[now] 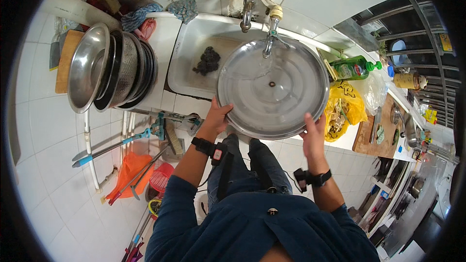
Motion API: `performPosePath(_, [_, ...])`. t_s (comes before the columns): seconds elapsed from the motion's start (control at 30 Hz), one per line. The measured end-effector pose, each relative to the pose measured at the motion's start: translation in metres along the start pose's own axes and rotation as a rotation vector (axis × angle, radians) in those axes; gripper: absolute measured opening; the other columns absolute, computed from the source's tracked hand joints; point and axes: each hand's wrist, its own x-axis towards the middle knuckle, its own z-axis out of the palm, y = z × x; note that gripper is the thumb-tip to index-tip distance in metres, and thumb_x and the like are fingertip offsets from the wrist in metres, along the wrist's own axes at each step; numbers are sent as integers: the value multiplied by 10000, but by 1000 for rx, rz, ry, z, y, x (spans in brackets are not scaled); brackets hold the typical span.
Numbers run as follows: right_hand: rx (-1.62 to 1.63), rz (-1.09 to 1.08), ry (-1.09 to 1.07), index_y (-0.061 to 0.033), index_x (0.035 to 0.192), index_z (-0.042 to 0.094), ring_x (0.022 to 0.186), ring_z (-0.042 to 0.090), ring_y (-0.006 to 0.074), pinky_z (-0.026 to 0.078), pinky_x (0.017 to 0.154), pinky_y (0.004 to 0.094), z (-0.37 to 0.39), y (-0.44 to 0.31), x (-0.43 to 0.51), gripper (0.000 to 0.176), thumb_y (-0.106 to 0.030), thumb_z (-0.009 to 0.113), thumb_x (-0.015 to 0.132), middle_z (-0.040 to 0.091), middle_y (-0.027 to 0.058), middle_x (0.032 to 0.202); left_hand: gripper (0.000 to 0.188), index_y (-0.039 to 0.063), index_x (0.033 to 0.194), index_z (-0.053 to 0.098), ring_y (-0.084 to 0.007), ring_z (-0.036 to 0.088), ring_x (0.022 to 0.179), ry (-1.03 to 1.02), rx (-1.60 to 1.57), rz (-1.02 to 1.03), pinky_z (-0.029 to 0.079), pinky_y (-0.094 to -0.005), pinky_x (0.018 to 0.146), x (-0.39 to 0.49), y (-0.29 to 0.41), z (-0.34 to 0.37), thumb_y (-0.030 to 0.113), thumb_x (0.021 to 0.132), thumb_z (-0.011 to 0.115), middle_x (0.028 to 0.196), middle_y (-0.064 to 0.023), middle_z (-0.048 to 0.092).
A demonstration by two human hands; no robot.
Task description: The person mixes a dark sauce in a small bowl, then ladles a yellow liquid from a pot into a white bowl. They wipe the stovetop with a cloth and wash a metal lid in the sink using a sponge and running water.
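Note:
A large round metal lid (pixel 247 112), ringed and with a small dark spot at its middle, is held between my two hands over the right part of the sink (pixel 182 76). My left hand (pixel 218 116) grips its near left rim, thumb on top. On the near right rim, my right hand (pixel 314 133) holds it the same way; the fingers underneath are partly hidden. The lower faucet (pixel 271 40) hangs above the lid, and water wets the lid's surface below the spout. Another faucet (pixel 249 7) is just left of it. A dark scouring pad (pixel 208 60) lies in the sink.
Nested metal basins and pans (pixel 120 69) stand on edge at left, by a wooden board (pixel 67 62). Right of the lid are a green detergent bottle (pixel 349 68), a yellow bag of scraps (pixel 340 112) and a cutting board (pixel 375 131) with a knife (pixel 375 123). A mop (pixel 123 140) leans below left.

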Motion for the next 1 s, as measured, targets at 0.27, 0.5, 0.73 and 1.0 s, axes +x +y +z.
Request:
performPosePath(0.27, [30,157,-205,-87,1270,342,959,598,200,569,711,357,24,48,48,403,-44,510,906,560,110,1134,554,106,1305,307,-256,486,1117,131,169,301,446,-405,944,-37,42,-40,-7,844,592,1216,-105,470])
performPosePath(0.5, [41,41,-174,-83,1191,334,842,613,176,568,630,317,53,66,57,343,-21,505,900,562,101,1042,474,48,1252,350,-210,552,1011,136,258,333,492,-341,856,-6,62,-59,11,851,600,1132,-96,527])
performPosePath(0.73, [-96,-147,-12,-56,1264,270,848,595,169,548,591,258,33,26,31,449,0,499,882,530,123,1086,336,14,1200,468,-169,576,950,152,121,216,490,-319,832,72,31,-60,52,888,588,1062,-61,590])
performPosePath(1.0, [-102,167,-88,-58,1221,392,874,629,205,583,653,343,-3,-7,48,373,-32,485,860,582,97,1041,246,9,1043,553,-208,616,885,-147,80,-186,515,-353,832,25,58,-50,156,856,614,996,-82,619])
